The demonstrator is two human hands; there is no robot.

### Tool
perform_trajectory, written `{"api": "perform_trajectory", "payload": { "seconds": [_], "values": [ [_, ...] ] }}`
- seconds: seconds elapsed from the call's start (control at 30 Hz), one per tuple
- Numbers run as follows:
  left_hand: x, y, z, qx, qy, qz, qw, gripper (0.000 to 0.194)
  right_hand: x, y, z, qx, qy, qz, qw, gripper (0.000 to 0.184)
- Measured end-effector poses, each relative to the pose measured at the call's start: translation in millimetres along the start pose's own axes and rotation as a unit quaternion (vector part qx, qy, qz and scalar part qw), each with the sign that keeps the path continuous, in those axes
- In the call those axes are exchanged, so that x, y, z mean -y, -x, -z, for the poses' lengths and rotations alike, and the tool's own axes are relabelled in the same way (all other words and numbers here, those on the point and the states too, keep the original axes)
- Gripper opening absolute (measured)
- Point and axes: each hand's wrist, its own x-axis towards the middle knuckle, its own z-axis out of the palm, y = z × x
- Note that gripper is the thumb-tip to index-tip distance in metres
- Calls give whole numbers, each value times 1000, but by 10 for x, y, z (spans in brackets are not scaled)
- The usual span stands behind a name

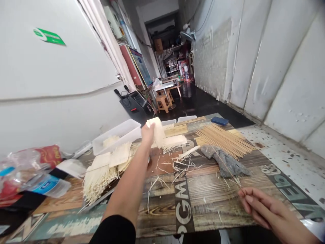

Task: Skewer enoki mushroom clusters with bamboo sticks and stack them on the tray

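Stretched out over the table, my left hand grips a thin pale tofu sheet by its edge. More tofu sheets lie just right of it, beside some loose enoki mushrooms. At the near right, my right hand pinches the end of a thin bamboo skewer that points away over a grey cloth. On a tray left of my forearm are bundles of enoki with tofu sheets over them.
Many bamboo skewers are spread at the right, below a blue box. A white plastic tub stands at the back left. A plastic bottle lies at the left edge. Enoki scraps litter the table middle.
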Motion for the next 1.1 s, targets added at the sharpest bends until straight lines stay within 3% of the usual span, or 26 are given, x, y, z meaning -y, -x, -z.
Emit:
{"api": "perform_trajectory", "payload": {
  "seconds": [0.23,0.37,0.43,0.5,0.67,0.73,0.83,1.0,1.1],
  "values": [
    [-265,440,513,2,10,8,1000,25,-108,115,-115,51,20,1,999,42],
    [-345,895,625,34,-74,-39,996,19,-76,190,-195,55,4,1,998,42],
    [-315,1232,549,82,-106,-58,989,15,-46,228,-237,54,-15,-2,998,41],
    [-243,1615,383,148,-124,-74,978,27,-25,262,-270,53,-32,2,998,41],
    [-104,2387,-72,321,-174,-126,922,41,-59,344,-252,42,-61,13,997,41],
    [-124,2489,-118,351,-180,-131,909,47,-93,387,-218,34,-67,9,997,40],
    [-212,2460,-14,382,-220,-173,881,56,-148,450,-182,20,-75,3,997,40],
    [-312,2417,224,423,-263,-198,844,39,-222,525,-196,19,-61,-11,998,38],
    [-287,2484,261,414,-309,-269,813,29,-236,568,-223,20,-34,-17,999,34]
  ]
}}
